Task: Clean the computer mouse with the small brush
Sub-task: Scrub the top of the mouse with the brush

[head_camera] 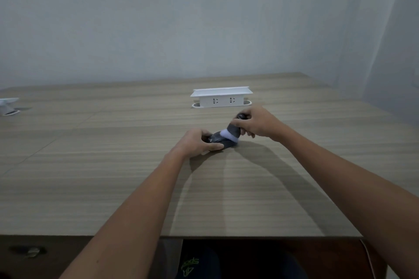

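So the big wood-grain worktop (113, 176) fills most of the view, with a plain pale wall (158, 18) behind it. Toward the back, right of centre, sits a white power strip box (221, 97) with two sockets facing the camera. At the far left edge there's another white thing (8, 106), cut off, can't tell what it is.

Both bare forearms reach in from the bottom. The left hand (197, 142) is down on the worktop with its fingers (215, 147) curled around the near and left side of the dark computer mouse (221, 140), pinning it in place. The mouse is roughly mid-worktop, a bit in front of the power strip box and well apart from it.

The right hand (256, 123) is closed around the dark handle of the small brush (233, 131), thumb and fingers wrapped tight. The brush is tilted, its pale bristles pressed onto the right end of the mouse. It's a bit blurry there, so exact bristle contact is hard to judge.
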The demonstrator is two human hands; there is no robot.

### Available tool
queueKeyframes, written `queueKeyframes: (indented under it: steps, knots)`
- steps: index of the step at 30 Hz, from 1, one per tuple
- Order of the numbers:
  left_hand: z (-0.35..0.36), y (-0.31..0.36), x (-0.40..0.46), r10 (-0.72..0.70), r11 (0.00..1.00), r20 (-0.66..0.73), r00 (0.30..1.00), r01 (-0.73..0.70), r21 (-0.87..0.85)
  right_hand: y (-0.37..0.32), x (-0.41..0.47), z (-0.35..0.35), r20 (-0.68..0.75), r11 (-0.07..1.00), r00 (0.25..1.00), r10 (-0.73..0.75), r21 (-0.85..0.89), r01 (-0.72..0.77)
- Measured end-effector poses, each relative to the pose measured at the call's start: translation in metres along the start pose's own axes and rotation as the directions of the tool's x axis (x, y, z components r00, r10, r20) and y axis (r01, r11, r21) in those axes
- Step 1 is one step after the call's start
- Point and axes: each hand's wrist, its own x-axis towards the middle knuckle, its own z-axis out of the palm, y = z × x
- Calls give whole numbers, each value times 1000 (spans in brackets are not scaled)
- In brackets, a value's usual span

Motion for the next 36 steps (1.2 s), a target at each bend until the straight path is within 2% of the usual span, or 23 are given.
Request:
queueKeyframes:
  steps: [4, 8, 11, 12, 15, 16, 18, 20, 23, 25, 27, 29, 31, 33, 36]
  knots:
    - [-7, 4, 1, -6, 1000, 57, 998, 5, 16, 13, 0, 1, -82, 988, 996, -16, -156, 3]
    - [-8, 5, 2, -22, 999, 26, 999, 21, 24, 13, -5, 3, -210, 997, 976, -63, -63, 50]
    - [-4, 0, 4, -17, 998, 6, 1000, 18, -53, 14, -17, 8, -110, 999, 994, -23, 35, 27]
    - [-3, 0, 3, -12, 998, 1, 1000, 12, -69, 18, -18, 10, -102, 1000, 995, -14, 15, 15]
    - [0, 1, 2, -13, 996, -13, 1000, 12, -93, 27, -19, 11, -234, 994, 972, -25, -113, -2]
    - [0, 2, 3, -17, 995, -14, 1000, 15, -96, 25, -20, 10, -247, 995, 968, -44, -98, 20]
    - [0, 3, 3, -29, 995, -10, 1000, 28, -96, 20, -22, 9, -184, 996, 979, -93, -13, 92]
    - [0, 4, 5, -37, 996, -13, 999, 35, -82, 16, -26, 10, -88, 993, 989, -117, -20, 116]
    - [1, 7, 5, -44, 996, -20, 999, 43, -75, 26, -19, 12, -193, 982, 976, -104, -174, 70]
    - [3, 8, 5, -51, 996, -23, 998, 50, -74, 26, -19, 11, -229, 987, 968, -100, -146, 68]
    - [3, 7, 6, -56, 995, -26, 998, 54, -81, 22, -21, 11, -150, 992, 982, -117, -62, 108]
    - [3, 7, 6, -66, 994, -26, 997, 64, -87, 23, -22, 13, -112, 992, 988, -106, -78, 98]
    - [3, 7, 6, -76, 993, -22, 997, 73, -98, 29, -18, 13, -199, 986, 977, -72, -159, 40]
    - [4, 8, 5, -74, 992, -21, 997, 71, -102, 28, -18, 11, -237, 988, 969, -68, -154, 32]
    - [4, 10, 4, -78, 993, -27, 997, 75, -92, 17, -22, 11, -72, 994, 992, -106, -11, 106]
